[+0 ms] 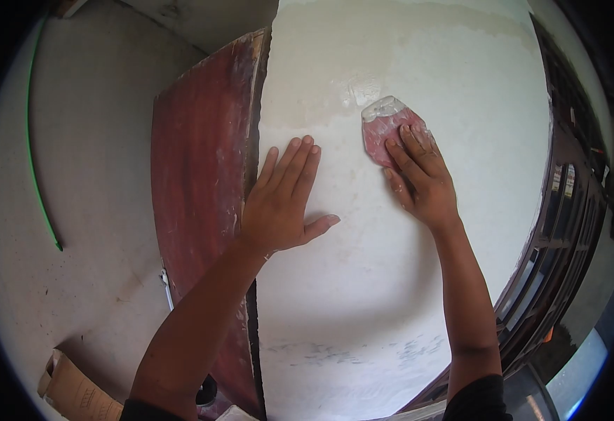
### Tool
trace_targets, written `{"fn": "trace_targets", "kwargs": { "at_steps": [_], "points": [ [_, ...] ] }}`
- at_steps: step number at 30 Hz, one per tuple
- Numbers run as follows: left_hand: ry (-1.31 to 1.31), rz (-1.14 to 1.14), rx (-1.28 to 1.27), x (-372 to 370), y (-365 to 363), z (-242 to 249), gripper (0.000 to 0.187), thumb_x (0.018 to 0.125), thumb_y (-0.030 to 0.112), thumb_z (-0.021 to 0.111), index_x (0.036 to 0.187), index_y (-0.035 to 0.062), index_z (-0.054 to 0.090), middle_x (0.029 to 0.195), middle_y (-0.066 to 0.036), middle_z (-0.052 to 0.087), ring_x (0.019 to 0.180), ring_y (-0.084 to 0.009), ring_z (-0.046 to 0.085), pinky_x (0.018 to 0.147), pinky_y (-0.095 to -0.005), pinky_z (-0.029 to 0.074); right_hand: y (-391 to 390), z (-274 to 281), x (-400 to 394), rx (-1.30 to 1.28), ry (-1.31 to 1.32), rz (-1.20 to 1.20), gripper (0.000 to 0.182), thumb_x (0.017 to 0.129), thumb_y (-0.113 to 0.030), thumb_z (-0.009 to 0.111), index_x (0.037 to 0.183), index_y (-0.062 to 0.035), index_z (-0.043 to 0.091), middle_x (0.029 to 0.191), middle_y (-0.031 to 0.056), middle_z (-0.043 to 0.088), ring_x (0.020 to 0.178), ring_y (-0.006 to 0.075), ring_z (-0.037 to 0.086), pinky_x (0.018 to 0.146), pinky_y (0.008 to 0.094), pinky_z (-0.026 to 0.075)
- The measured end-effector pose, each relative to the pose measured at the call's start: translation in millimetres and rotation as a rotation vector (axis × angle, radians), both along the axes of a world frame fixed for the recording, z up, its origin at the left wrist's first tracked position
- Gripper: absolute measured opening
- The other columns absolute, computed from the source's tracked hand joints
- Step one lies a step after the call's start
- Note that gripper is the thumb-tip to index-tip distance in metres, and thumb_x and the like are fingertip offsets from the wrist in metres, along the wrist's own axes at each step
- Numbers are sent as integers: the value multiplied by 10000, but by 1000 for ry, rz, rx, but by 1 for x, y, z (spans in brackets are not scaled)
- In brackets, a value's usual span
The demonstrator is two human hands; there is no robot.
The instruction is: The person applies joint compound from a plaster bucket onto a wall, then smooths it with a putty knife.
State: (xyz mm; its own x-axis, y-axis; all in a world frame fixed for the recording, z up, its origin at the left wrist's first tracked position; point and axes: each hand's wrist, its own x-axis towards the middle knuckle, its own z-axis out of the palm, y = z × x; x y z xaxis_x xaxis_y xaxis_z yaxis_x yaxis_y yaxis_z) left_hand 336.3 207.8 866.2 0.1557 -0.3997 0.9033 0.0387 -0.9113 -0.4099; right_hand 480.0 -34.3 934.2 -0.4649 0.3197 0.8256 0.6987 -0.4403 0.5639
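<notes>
- The red pad (380,133), a flat, roughly angular piece with whitish paste along its upper end, lies against the white wall (356,274), right of the middle of my view.
- My right hand (426,186) is grasping the red pad and pressing it to the wall, fingers laid across its lower right part, thumb at the lower edge. I cannot tell how firmly the thumb grips.
- My left hand (275,210) holds nothing; it rests palm toward the wall near its left edge, fingers up, thumb out to the side.
- Around the hands, the surface looks pale and mostly even, which I judge to be the more finished part.
- Above them, a greyer, damp-looking patch (314,63) and a shiny smear (363,91) just beside the pad look less uniform.
- Low on the wall, dark smudges (314,351) show, so I judge the finish there incomplete.
- Left of the wall stands a dark red panel (198,161) with whitish streaks; beyond it, a green strip (32,140) runs down a grey wall (96,140).
- A cardboard box (82,393) sits at the lower left.
- To the right, I see a dark window grille (566,203).
</notes>
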Motion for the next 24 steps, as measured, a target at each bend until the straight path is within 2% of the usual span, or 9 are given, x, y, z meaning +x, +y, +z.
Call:
{"fn": "trace_targets", "kwargs": {
  "at_steps": [3,6,8,12,14,17,21,24],
  "points": [
    [12,-4,-10,0,0,0,974,918,594,631,1567,-69,334,1625,-247,367,1539,-380,314,1258,-546,210,0,-3,1,9,-28,92,426,910,-198,759,1324,-118,700,1428,144,625,1342,347,576,1157,524,426],
    [6,9,0,0,1,0,983,914,597,635,1569,-70,329,1623,-250,368,1538,-382,315,1257,-545,211,22,28,-17,48,-47,134,429,908,-201,762,1324,-117,699,1421,149,627,1337,350,578,1152,532,428],
    [10,8,-2,0,1,0,984,915,597,635,1569,-71,327,1622,-252,368,1537,-383,316,1257,-545,211,35,47,-24,31,-47,113,432,901,-151,761,1322,-78,701,1453,198,593,1385,379,531,1182,498,402],
    [-5,-1,14,0,2,0,993,911,599,637,1569,-74,323,1619,-258,369,1535,-387,318,1257,-545,209,28,25,-19,-13,26,33,431,899,-147,763,1322,-85,703,1450,203,595,1384,383,532,1182,503,398],
    [1,-1,3,-1,-1,1,996,909,601,638,1568,-76,323,1618,-258,369,1535,-386,318,1258,-546,208,9,-1,-3,-5,-10,-2,419,918,-208,755,1329,-141,703,1424,143,627,1332,341,582,1156,537,423],
    [14,-2,-11,-1,-1,1,1001,906,605,640,1565,-79,324,1617,-262,369,1535,-387,318,1259,-546,205,8,0,-4,0,-51,62,414,923,-217,750,1330,-154,705,1422,128,632,1328,337,586,1162,537,418],
    [12,-1,-1,-2,1,1,1000,907,604,639,1565,-80,323,1616,-262,370,1536,-386,317,1260,-542,203,39,39,-26,24,-90,111,413,923,-231,751,1327,-155,706,1421,121,635,1329,329,588,1166,527,416],
    [13,-1,5,-2,0,1,999,908,601,641,1565,-81,323,1616,-262,370,1538,-386,313,1261,-540,201,52,44,-21,7,-64,36,403,917,-238,757,1310,-156,712,1408,119,643,1332,312,589,1154,510,436]
  ]
}}
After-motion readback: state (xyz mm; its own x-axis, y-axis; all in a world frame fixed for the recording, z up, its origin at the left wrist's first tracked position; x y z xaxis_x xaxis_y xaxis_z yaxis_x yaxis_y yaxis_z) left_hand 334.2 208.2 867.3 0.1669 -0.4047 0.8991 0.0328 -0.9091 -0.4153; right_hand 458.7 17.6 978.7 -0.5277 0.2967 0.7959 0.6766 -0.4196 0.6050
